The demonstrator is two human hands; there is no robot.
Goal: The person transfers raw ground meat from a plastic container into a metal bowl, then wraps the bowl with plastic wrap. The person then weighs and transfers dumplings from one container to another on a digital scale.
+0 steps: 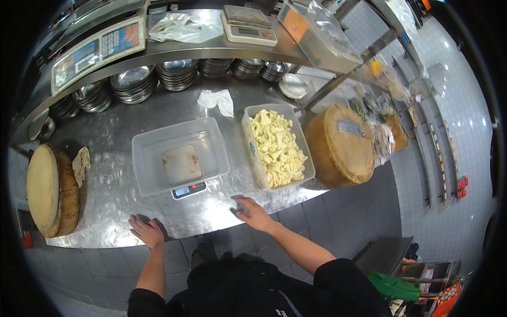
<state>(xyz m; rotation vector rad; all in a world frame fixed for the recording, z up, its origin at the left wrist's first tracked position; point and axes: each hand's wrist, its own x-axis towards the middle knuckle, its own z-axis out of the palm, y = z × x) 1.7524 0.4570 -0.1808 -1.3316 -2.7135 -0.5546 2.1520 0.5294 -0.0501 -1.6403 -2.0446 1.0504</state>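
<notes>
My left hand (147, 231) rests on the steel worktop (113, 206) near its front edge, fingers apart and holding nothing. My right hand (252, 214) is over the front edge farther right, also with nothing in it, its thumb and fingers spread. Ahead of and between them, an empty translucent plastic tub (145, 162) sits on a small digital kitchen scale (189, 191), whose lit display shows at the front. Beyond my right hand stands a second plastic tub (311, 171) full of cauliflower florets (279, 152).
Round wooden chopping blocks stand at the left (42, 188) and right (350, 148), a cleaver (349, 127) on the right one. A white cloth (217, 102) lies behind the tubs. Stacked metal plates (177, 75) line the back under a shelf bearing a bench scale (248, 31).
</notes>
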